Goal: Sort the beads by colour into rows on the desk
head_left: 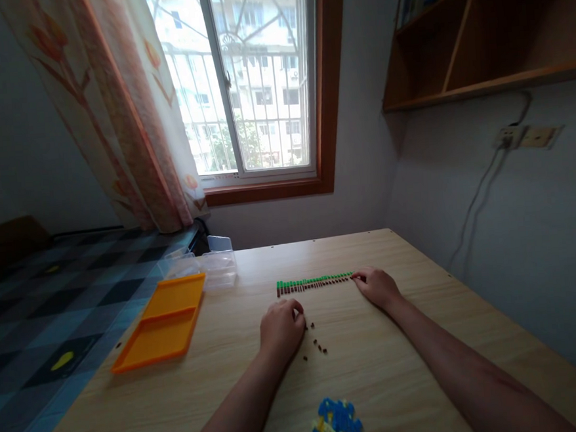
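Green pieces [316, 280] and small brown blocks [298, 288] stand in two long rows side by side across the middle of the table. My right hand [378, 287] is at the right end of these rows, its fingertips pinched at a tiny brown block. Nearer to me, my left hand [280, 325] rests with curled fingers beside several loose brown blocks [319, 347]. Whatever its fingertips may hold is hidden.
An orange two-part tray [176, 314] lies at the left, with clear plastic boxes [221, 267] behind it. A heap of blue and yellow pieces [338, 423] sits at the near edge. The wooden table [409, 392] meets a checkered bed [13, 314] on the left.
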`<control>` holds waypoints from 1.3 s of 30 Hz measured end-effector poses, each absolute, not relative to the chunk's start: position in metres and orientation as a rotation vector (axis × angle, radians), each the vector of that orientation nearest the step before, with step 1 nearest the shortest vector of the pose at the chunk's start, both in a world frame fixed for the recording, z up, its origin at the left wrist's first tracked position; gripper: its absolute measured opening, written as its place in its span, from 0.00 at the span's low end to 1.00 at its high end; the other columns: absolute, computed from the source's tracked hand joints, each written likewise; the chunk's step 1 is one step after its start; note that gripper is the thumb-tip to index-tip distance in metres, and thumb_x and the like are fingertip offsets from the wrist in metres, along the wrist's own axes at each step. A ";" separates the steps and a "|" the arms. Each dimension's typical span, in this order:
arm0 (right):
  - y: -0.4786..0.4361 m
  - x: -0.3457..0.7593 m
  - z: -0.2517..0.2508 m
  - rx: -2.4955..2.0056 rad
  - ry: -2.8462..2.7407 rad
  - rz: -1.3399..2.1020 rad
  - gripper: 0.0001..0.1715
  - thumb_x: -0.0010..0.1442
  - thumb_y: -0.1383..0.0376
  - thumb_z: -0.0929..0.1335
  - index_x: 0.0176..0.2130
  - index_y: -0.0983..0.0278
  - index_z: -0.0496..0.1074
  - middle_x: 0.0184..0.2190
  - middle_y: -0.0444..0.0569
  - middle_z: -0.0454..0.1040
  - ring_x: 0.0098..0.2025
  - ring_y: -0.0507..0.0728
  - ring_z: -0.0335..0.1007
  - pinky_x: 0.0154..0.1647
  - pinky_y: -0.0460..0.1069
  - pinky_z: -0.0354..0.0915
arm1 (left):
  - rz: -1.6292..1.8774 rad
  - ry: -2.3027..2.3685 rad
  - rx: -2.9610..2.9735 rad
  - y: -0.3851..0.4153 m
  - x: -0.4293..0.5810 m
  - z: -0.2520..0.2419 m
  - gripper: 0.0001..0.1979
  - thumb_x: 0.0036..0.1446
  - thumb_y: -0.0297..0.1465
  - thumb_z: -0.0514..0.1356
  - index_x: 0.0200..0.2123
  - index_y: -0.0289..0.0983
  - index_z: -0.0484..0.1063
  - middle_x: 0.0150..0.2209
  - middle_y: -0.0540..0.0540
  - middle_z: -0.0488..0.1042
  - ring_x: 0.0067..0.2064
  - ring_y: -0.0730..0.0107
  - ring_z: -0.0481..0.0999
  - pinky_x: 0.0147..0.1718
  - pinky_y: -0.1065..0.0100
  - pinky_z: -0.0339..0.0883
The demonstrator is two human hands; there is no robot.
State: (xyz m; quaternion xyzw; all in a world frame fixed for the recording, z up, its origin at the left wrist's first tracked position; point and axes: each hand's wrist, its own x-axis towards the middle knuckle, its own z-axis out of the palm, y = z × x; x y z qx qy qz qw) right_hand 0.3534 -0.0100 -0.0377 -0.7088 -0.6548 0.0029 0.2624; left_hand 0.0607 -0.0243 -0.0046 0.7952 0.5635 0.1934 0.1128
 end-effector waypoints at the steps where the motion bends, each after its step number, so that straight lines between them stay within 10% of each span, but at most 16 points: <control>1: -0.010 0.352 -0.037 -1.925 -1.771 0.005 0.14 0.62 0.62 0.66 0.41 0.57 0.81 0.41 0.48 0.81 0.44 0.57 0.77 0.44 0.47 0.66 | 0.568 1.653 2.334 -0.024 0.061 -0.004 0.06 0.54 0.26 0.59 0.33 0.40 0.77 0.36 0.47 0.76 0.41 0.62 0.72 0.37 0.66 0.59; 39: -0.018 0.339 -0.030 -2.030 -1.747 -0.016 0.16 0.64 0.59 0.65 0.44 0.56 0.81 0.43 0.48 0.81 0.45 0.59 0.78 0.42 0.48 0.68 | 0.602 1.635 2.338 -0.025 0.062 -0.005 0.06 0.53 0.26 0.59 0.32 0.40 0.76 0.35 0.47 0.76 0.41 0.62 0.73 0.37 0.66 0.60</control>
